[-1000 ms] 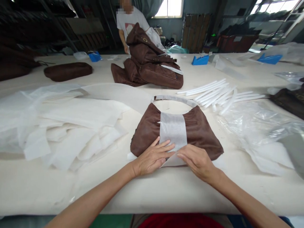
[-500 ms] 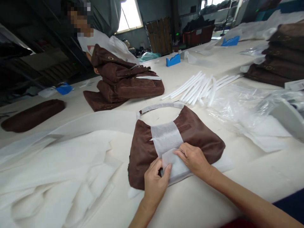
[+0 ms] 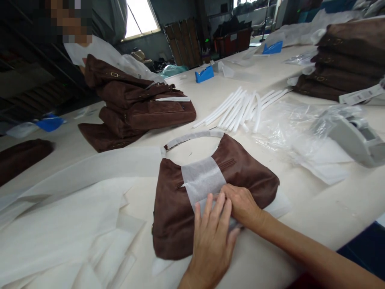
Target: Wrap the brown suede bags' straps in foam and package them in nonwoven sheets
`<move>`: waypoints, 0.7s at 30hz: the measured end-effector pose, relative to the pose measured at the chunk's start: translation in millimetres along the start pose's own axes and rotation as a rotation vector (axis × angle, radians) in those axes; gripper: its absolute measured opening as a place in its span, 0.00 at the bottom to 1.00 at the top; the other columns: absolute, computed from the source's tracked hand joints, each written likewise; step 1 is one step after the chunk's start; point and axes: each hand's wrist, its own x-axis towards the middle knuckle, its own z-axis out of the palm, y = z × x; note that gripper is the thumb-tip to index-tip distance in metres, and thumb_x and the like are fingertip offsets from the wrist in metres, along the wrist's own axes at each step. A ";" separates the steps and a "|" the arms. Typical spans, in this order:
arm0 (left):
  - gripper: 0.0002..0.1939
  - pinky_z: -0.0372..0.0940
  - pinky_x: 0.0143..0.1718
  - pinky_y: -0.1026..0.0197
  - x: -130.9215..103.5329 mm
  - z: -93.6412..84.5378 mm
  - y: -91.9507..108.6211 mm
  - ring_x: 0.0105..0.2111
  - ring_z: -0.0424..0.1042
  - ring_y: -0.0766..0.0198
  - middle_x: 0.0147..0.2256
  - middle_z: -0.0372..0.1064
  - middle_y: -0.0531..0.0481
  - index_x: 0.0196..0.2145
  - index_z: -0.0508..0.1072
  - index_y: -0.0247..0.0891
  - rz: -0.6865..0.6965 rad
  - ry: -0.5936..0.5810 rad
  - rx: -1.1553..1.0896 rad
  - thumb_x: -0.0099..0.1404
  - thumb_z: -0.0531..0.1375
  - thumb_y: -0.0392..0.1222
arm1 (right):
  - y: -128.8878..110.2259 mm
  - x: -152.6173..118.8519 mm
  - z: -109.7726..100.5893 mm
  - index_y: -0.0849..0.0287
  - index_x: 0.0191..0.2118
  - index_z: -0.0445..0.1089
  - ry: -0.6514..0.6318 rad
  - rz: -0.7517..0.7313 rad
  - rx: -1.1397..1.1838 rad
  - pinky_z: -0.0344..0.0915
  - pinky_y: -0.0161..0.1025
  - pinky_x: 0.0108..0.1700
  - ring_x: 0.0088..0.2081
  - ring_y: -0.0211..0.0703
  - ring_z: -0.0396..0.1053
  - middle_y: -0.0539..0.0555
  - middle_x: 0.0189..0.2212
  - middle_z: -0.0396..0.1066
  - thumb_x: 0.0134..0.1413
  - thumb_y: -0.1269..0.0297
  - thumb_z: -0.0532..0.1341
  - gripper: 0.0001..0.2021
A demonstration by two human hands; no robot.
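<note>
A brown handbag (image 3: 174, 212) lies on the table, its curved handle wrapped in a white strip (image 3: 195, 137). Around the bag's middle runs a band of thin white paper (image 3: 202, 176). My left hand (image 3: 212, 237) rests flat on the band's lower part, fingers outstretched and slightly apart. Beside it, my right hand (image 3: 242, 202) is closed at the paper, its fingers curled and the thumb mostly hidden. Both hands cover the lower end of the paper. White sheeting peeks out from under the bag.
Loose white paper sheets (image 3: 60, 224) spread on the left. Brown bags are piled at the back left (image 3: 159, 114) and right (image 3: 351, 60). White foam-like rods (image 3: 234, 110), clear plastic (image 3: 279, 124) and a grey tape dispenser (image 3: 355, 136) lie beyond. A person (image 3: 99, 48) stands behind the left pile.
My left hand has gone from pinching the folded paper to lying flat on it. The right hand stays at the paper, more curled. The view has shifted right.
</note>
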 end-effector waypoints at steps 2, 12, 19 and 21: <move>0.35 0.47 0.65 0.39 1.3 11.3 -3.6 0.68 0.45 0.42 0.66 0.52 0.34 0.67 0.50 0.28 -0.006 -0.102 0.096 0.72 0.53 0.53 | 1.0 2.9 -2.4 0.57 0.26 0.64 -0.022 0.036 0.058 0.55 0.35 0.27 0.24 0.38 0.66 0.49 0.24 0.70 0.59 0.71 0.59 0.10; 0.38 0.54 0.60 0.36 2.2 22.0 -4.6 0.67 0.47 0.37 0.68 0.44 0.32 0.69 0.50 0.37 -0.062 -0.159 0.267 0.69 0.53 0.60 | 11.2 -3.6 -50.5 0.58 0.36 0.72 0.144 0.557 0.853 0.69 0.35 0.27 0.27 0.40 0.72 0.50 0.27 0.75 0.56 0.57 0.61 0.09; 0.37 0.41 0.66 0.37 1.0 41.2 -17.2 0.68 0.46 0.40 0.69 0.45 0.38 0.70 0.47 0.39 -0.052 0.023 0.143 0.69 0.53 0.51 | 73.6 -81.7 -148.4 0.57 0.34 0.74 0.397 0.592 0.525 0.71 0.36 0.29 0.27 0.41 0.73 0.52 0.27 0.76 0.57 0.55 0.62 0.10; 0.38 0.38 0.67 0.35 -0.4 52.6 -24.4 0.68 0.45 0.40 0.69 0.44 0.39 0.70 0.46 0.38 -0.073 0.099 0.034 0.67 0.53 0.51 | 95.7 -102.7 -177.9 0.58 0.36 0.74 0.536 0.663 0.446 0.71 0.37 0.28 0.27 0.42 0.73 0.53 0.27 0.75 0.56 0.53 0.63 0.12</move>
